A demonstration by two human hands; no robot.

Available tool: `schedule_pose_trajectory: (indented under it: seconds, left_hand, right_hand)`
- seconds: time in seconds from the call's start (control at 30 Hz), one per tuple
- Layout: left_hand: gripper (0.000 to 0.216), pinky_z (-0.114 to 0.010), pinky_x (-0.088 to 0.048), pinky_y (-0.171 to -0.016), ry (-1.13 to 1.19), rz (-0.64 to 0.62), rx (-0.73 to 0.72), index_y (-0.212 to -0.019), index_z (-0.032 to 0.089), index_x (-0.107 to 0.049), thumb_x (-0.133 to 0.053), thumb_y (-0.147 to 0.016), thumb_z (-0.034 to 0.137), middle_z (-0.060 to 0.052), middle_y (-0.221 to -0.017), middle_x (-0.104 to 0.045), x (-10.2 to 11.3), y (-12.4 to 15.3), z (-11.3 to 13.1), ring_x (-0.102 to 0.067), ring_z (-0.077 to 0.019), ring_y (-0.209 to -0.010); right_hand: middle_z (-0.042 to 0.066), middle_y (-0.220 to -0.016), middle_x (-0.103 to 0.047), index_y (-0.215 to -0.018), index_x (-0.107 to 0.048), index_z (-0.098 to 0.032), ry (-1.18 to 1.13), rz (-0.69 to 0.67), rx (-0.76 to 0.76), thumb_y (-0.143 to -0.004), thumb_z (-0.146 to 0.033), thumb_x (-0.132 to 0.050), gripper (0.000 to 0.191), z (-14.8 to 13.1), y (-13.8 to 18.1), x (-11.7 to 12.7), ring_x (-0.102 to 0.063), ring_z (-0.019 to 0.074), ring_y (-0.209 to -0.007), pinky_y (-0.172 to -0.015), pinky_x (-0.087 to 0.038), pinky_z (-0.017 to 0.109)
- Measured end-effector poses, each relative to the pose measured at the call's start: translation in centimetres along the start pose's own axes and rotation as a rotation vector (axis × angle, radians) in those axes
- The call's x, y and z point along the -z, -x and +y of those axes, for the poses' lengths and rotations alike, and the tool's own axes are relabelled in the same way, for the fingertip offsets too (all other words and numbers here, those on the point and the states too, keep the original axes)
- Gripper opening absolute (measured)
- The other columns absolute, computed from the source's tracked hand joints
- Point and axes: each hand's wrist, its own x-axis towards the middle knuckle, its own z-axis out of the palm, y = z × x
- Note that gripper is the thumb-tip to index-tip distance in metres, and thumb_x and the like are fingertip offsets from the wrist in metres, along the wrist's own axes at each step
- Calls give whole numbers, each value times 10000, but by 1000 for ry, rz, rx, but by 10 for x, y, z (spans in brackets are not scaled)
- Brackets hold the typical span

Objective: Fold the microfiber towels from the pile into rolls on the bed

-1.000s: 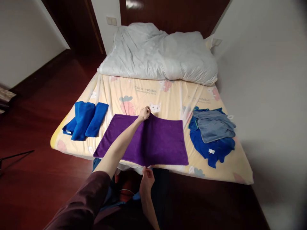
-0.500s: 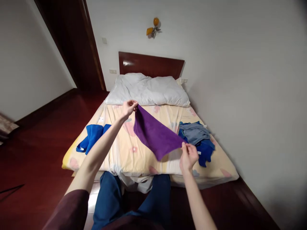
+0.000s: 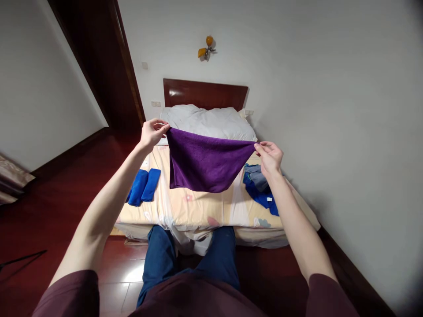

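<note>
The left hand (image 3: 153,133) pinched one top corner of the purple cloth (image 3: 208,160), and the right hand (image 3: 270,157) pinched the other. The cloth hung between them, up over the middle of the bed (image 3: 194,215) (its bottom dipped in a curve). Folded blue cloths (image 3: 145,187) lay near the bed's left edge. A messy pile (image 3: 257,189), blue and grey, lay toward the right edge. A pale quilt (image 3: 211,123) sat at the far edge, by the headboard (image 3: 205,93).

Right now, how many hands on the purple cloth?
2: left hand at the left end of the purple cloth's top edge, right hand at the right end.
</note>
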Motion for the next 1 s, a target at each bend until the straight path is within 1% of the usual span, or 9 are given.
schedule_pose_trajectory:
  seconds: [0.1,0.23,0.37,0.57,0.67,0.73,0.83,0.93,1.0]
  left_hand:
    - [308,-277,-531,-640,7,2,53,-834,125,-666,-789,-681,361,-51,-716,-676,1,4,0,-625,-139,-646]
    - [341,-291,-524,-677,59,-21,91,-858,119,-678,-821,-637,335,-73,-763,-697,2,6,0,-648,-154,-696]
    - [394,-325,-544,-729,76,-69,38,-897,120,-692,-838,-606,342,-84,-808,-717,1,10,0,-672,-186,-768]
    - [425,-366,-567,-774,22,-112,-2,-924,114,-715,-836,-621,387,-104,-863,-731,3,26,1,-692,-228,-839]
    - [414,-354,-572,-758,-27,-111,24,-894,138,-731,-847,-611,417,-97,-847,-736,9,45,-1,-699,-245,-838]
    - [418,-351,-572,-756,-38,-120,73,-886,157,-738,-852,-601,441,-90,-847,-739,15,64,-2,-701,-253,-847]
    - [423,-360,-571,-731,-23,-175,198,-890,189,-739,-852,-588,463,-80,-840,-739,26,96,-2,-702,-260,-835]
    - [377,-345,-552,-641,-32,-239,324,-858,227,-737,-849,-585,461,-62,-765,-724,38,124,-1,-693,-249,-753]
    - [345,-328,-522,-577,-44,-276,385,-834,239,-734,-843,-593,460,-52,-716,-706,43,137,-4,-671,-231,-683]
  right_hand:
    - [0,-761,-686,-827,-614,-196,-10,-9,-43,-549,-327,-900,420,-5,1,3,-627,112,-648,-579,-495,228]
    - [-8,-743,-684,-825,-626,-196,-11,-15,-75,-513,-308,-918,441,-11,3,11,-615,108,-633,-557,-481,226]
    - [-30,-685,-655,-772,-631,-199,-35,-21,-90,-467,-319,-933,446,-17,8,20,-599,101,-611,-543,-478,221]
    - [-15,-700,-679,-784,-675,-183,-26,-88,-168,-413,-315,-958,485,-22,27,37,-603,95,-605,-532,-489,211]
    - [8,-730,-705,-799,-694,-174,-6,-101,-224,-409,-328,-962,497,-21,43,47,-634,119,-621,-557,-524,241]
    - [24,-763,-725,-815,-708,-174,11,-116,-271,-404,-334,-968,512,-19,56,57,-664,143,-669,-592,-550,259]
    - [45,-793,-740,-854,-727,-167,40,-155,-351,-428,-329,-973,518,-17,76,74,-681,151,-703,-627,-561,259]
    - [56,-786,-739,-860,-735,-164,77,-196,-435,-456,-328,-971,496,-17,93,88,-673,148,-668,-600,-549,256]
    - [57,-766,-733,-837,-736,-167,102,-216,-488,-455,-333,-971,478,-17,101,94,-664,150,-648,-571,-538,257]
